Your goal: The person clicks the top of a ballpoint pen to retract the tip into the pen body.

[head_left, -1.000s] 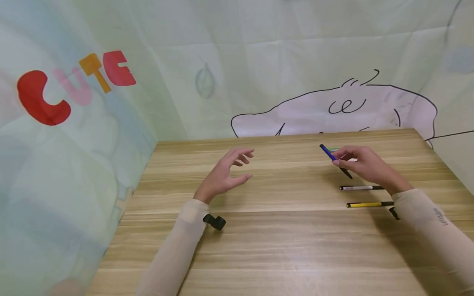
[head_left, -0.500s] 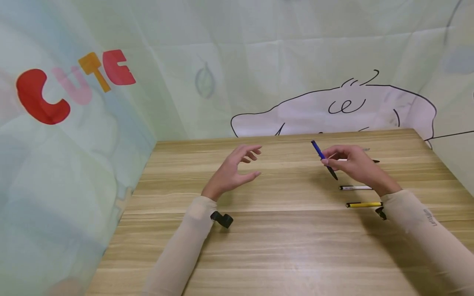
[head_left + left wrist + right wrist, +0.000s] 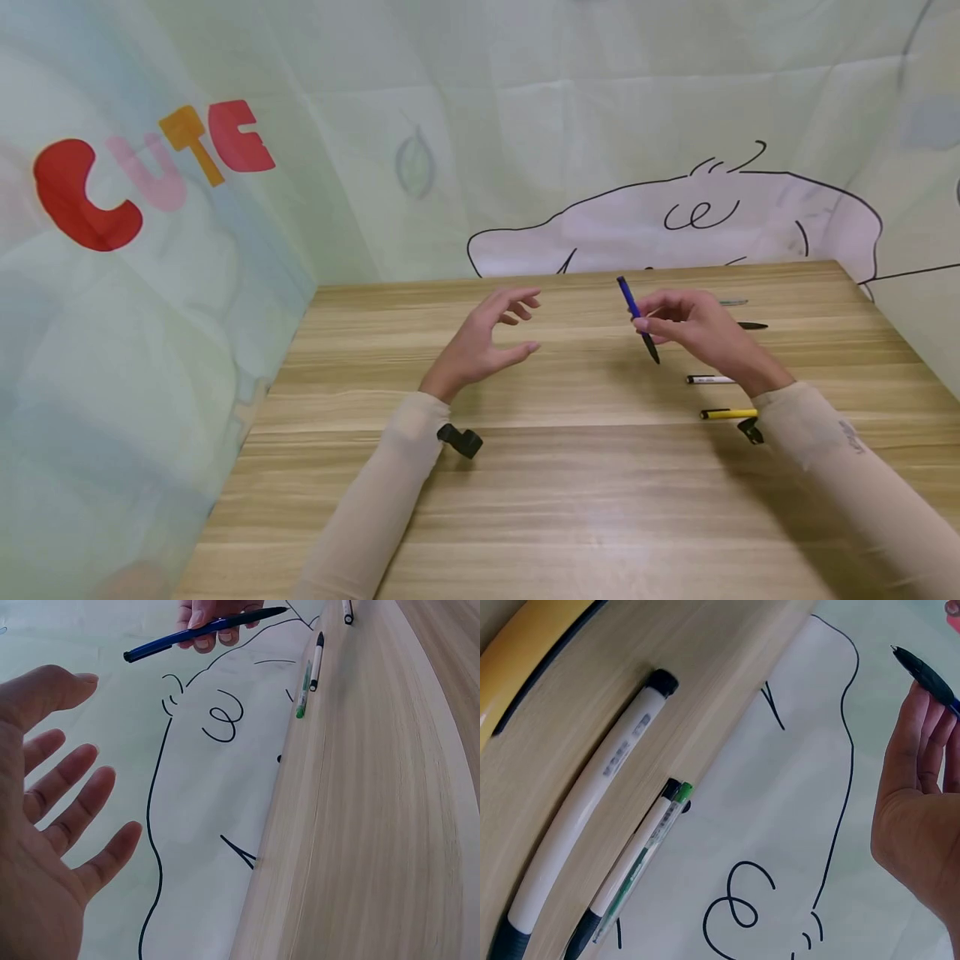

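My right hand (image 3: 693,329) pinches a blue pen (image 3: 628,296) between thumb and fingers, raised over the table. The pen tilts, its blue end up and its black grip end down. In the right wrist view, the pen's black end (image 3: 922,673) and metal tip stick out past the fingers. My left hand (image 3: 480,342) holds nothing; its thumb and fingers are spread apart, facing the pen across a gap. The left wrist view shows that hand (image 3: 45,825) at the left, with the blue pen (image 3: 165,646) above and beyond its thumb.
Under the right arm on the wooden table (image 3: 570,500) lie a yellow pen (image 3: 727,414), a white pen (image 3: 708,379), another white pen with a black end (image 3: 752,326) and a clear green-ended pen (image 3: 303,697), partly hidden by hand and sleeve. A printed curtain (image 3: 360,125) hangs behind.
My right hand has moved left with the blue pen, which now stands steeper. The left hand has shifted slightly right, so the two hands are closer together.
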Available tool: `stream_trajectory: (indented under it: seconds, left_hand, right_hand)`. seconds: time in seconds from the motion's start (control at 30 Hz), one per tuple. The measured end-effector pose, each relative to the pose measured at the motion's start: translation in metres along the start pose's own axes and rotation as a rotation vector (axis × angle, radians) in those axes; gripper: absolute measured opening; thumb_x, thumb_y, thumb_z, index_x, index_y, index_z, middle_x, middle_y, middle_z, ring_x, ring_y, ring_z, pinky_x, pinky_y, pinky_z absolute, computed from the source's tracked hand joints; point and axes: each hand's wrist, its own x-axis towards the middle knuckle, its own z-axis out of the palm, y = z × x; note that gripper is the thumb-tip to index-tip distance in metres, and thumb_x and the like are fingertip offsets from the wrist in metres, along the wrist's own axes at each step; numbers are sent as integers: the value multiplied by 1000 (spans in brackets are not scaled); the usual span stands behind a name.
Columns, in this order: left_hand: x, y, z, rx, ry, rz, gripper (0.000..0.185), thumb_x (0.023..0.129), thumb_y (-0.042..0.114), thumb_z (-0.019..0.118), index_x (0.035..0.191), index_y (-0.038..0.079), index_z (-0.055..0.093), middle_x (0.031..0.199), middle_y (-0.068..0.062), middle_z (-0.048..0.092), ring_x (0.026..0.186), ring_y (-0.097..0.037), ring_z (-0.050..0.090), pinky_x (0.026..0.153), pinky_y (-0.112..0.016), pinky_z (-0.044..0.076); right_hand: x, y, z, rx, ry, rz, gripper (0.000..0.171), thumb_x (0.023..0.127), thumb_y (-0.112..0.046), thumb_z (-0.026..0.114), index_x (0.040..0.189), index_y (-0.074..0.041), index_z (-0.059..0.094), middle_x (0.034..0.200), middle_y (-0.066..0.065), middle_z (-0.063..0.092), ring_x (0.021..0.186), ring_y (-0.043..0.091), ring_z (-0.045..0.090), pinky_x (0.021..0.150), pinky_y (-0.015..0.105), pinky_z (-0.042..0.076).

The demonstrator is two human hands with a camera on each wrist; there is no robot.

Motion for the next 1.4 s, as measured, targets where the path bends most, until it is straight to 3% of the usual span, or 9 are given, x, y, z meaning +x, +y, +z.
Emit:
stream_trajectory:
  seconds: [0.37,0.73,0.93,1.17,1.4]
  left_hand:
    - [11,5,10,-33,-12,6,72,85,9,81,148,11,47,131,-14,58,114,-28,59,98,-48,53]
    - [25,14,19,-12,-9,51,71,87,15,81,149,17,47,130,-7,59,113,-18,59,98,-38,54]
    - [32,17,24,-30,-5,77,71,88,17,80,149,13,46,131,-7,58,113,-18,58,98,-39,54]
    - [37,19,29,-36,4,101,76,87,16,80,153,13,41,134,-7,54,115,-16,56,99,-39,54]
    - [41,22,32,-55,6,132,85,85,16,82,156,16,35,138,-10,50,119,-20,54,99,-40,53]
  right_hand:
    - [4,-6,10,114,-7,-1,31,96,-26,72,117,-4,68,111,8,72,103,23,70,84,34,61]
    - [8,-15,24,191,-7,-2,34,96,-25,73,118,-1,67,110,9,70,103,24,70,85,36,61]
    - [10,-21,31,246,6,-4,30,95,-21,74,116,-2,68,108,7,71,103,29,70,85,38,61]
    - [14,-22,37,317,-14,-36,23,96,-13,71,115,0,67,105,3,71,97,17,70,82,37,62]
    - [15,-26,42,378,-31,-33,14,97,-10,70,110,-5,70,105,4,71,97,15,69,82,36,62]
